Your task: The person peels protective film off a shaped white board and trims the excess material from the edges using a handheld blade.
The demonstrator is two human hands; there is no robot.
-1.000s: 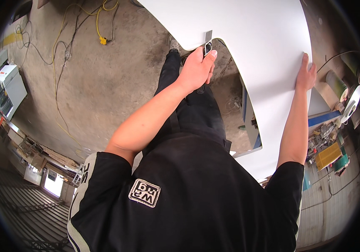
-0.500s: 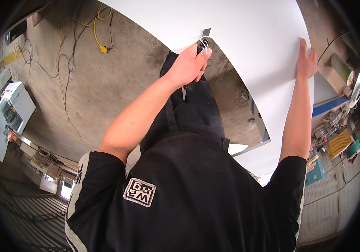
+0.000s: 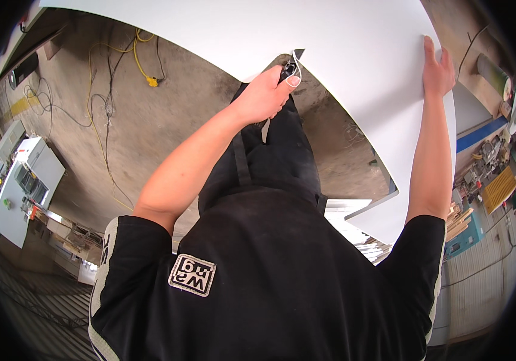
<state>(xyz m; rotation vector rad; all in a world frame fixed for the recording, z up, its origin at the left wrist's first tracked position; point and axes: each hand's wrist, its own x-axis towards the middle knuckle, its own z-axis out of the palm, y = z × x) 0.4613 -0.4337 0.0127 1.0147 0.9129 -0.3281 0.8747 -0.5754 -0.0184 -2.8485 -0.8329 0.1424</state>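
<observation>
Above the dusty concrete floor (image 3: pixel 167 120), my left hand (image 3: pixel 264 96) grips a trimming knife (image 3: pixel 291 65) at the white panel's (image 3: pixel 342 54) lower edge; my right hand (image 3: pixel 437 66) lies flat near its right edge. A slip could gouge the panel.

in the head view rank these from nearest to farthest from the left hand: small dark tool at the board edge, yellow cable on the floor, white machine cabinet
1. Small dark tool: in the left hand itself, at the edge of the white board.
2. Yellow cable: on the concrete floor, to the left of the hand.
3. White machine cabinet: far left, near the picture's rim.
</observation>
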